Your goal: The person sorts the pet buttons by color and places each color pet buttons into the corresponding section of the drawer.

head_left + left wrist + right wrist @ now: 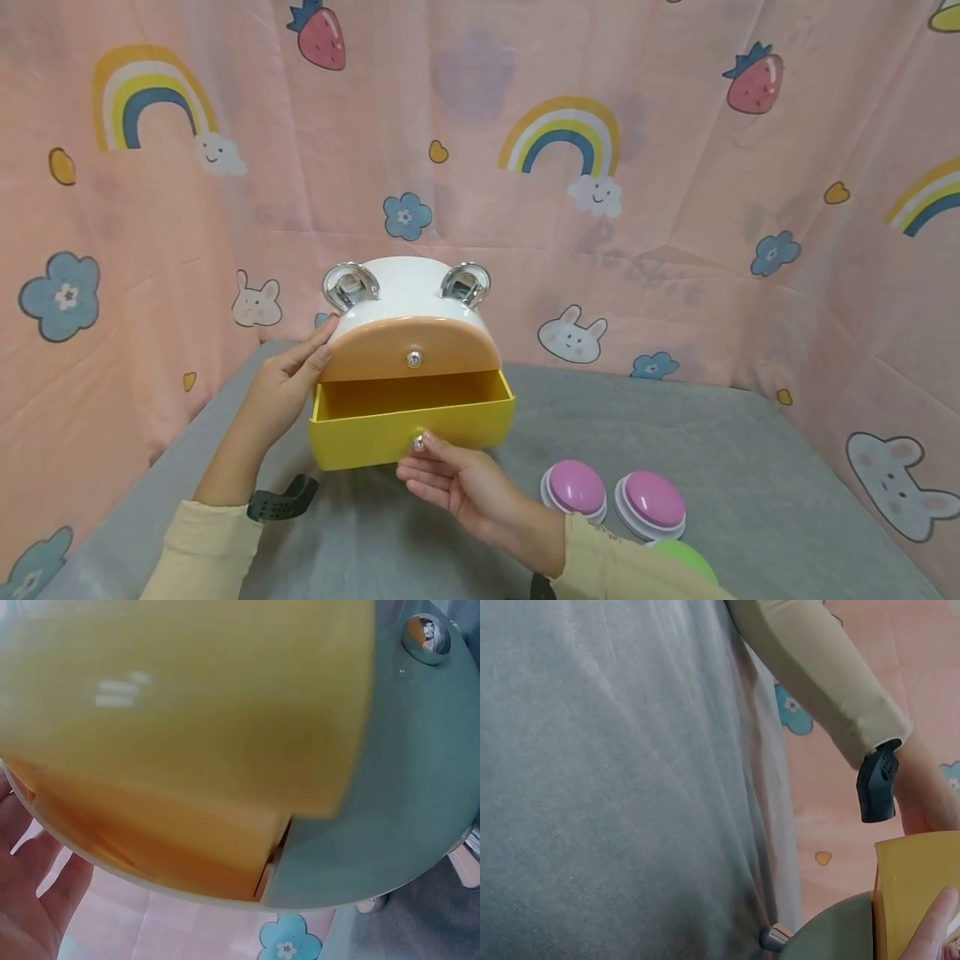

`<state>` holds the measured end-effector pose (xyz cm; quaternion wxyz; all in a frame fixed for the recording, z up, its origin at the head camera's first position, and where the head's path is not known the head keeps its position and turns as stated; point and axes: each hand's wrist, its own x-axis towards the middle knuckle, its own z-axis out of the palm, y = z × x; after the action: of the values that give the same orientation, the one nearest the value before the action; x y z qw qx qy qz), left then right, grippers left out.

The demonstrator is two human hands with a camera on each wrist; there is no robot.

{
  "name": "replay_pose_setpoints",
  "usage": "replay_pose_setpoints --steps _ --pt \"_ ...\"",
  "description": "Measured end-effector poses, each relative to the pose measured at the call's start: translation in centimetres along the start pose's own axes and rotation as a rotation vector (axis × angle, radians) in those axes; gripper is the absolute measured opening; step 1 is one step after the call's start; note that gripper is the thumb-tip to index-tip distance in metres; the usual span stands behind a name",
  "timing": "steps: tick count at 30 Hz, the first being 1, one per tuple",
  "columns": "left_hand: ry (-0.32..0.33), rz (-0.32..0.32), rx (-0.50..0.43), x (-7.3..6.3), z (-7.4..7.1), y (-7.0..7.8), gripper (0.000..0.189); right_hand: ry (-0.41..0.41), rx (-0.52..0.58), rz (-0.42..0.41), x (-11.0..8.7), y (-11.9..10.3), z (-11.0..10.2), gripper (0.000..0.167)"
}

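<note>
A toy-like drawer box [408, 287] with a white rounded top and two silver ears stands in front of me. Its orange upper drawer [367, 354] is closed, while the yellow drawer [360, 442] below is pulled out and shows its bare inside. My right hand [480, 492] pinches the silver knob [419, 443] of the yellow drawer between thumb and index finger. Against the left side of the box rests my left hand [281, 383], its fingers fairly straight. A green drawer [390, 772] at the bottom, closed, appears in the left wrist view; the head view hides it.
Two pink push buttons [576, 487] with white bases sit on the grey cloth [720, 450], right of the box. A green round thing [684, 557] is partly covered by my right sleeve. Behind hangs a pink patterned curtain [465, 183].
</note>
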<state>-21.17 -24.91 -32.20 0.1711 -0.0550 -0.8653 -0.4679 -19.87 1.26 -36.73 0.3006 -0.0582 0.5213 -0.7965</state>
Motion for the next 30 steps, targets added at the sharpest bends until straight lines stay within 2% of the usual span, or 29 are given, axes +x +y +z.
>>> replay_pose_setpoints --steps 18,30 --pt "-0.003 0.017 -0.01 0.0 -0.1 0.0 0.051 -0.011 -0.048 0.015 -1.2 0.3 -0.2 0.039" --pt "-0.021 0.008 0.001 0.1 -0.1 -0.2 0.054 -0.017 -0.054 0.004 -1.3 0.5 -0.3 0.04"
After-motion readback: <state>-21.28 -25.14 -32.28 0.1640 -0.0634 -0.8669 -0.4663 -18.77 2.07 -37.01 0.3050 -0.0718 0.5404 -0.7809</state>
